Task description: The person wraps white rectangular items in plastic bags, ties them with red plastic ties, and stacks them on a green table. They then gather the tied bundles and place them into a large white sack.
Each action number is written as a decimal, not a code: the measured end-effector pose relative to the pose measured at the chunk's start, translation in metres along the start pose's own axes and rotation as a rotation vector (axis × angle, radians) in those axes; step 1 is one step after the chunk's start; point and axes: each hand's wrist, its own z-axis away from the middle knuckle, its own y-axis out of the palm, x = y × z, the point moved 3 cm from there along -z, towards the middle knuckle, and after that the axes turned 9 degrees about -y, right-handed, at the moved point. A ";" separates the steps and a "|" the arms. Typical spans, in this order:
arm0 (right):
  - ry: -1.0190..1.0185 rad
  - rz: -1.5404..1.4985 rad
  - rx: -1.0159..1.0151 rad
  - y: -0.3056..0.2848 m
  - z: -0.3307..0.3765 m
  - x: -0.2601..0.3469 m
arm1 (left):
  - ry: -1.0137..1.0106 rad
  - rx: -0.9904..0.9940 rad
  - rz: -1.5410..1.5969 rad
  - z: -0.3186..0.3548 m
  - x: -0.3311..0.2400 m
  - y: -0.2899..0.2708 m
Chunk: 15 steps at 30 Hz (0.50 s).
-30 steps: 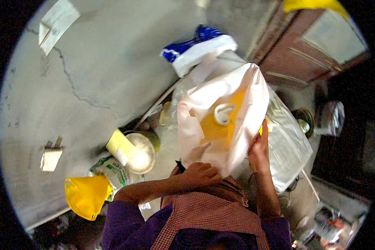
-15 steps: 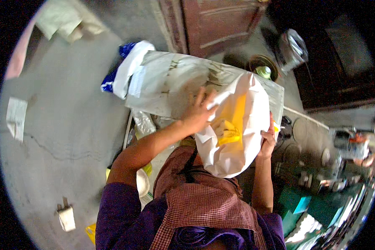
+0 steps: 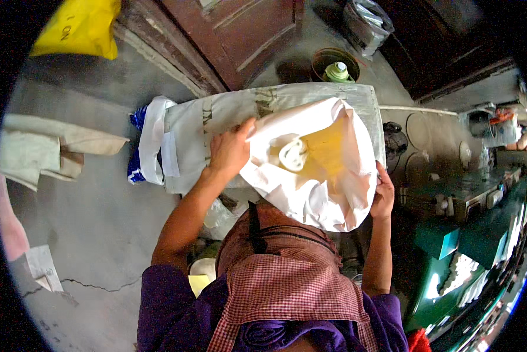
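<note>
Dim room, grey surfaces and brown woodwork
A reddish-brown panelled door (image 3: 246, 29) stands beyond the long, pale-covered table (image 3: 234, 111), with grey floor (image 3: 386, 82) showing between it and dark panelling (image 3: 433, 47) at upper right. A thin crack (image 3: 114, 289) crosses the grey expanse (image 3: 117, 229) at left, wall or floor unclear. Bright light strikes green furniture (image 3: 427, 240) at lower right; the far corners sink into shadow.

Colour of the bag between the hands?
The bag is white, with yellow showing inside; head view shows it best.
</note>
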 end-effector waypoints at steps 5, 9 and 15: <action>-0.228 0.707 -0.243 0.039 0.004 0.025 | -0.004 0.070 -0.105 0.008 -0.012 0.022; -0.131 0.908 0.472 0.156 0.010 0.039 | 0.073 0.067 -0.069 0.005 -0.022 0.036; 0.022 1.330 0.672 0.133 -0.007 -0.114 | 0.176 0.083 0.010 0.006 -0.048 0.033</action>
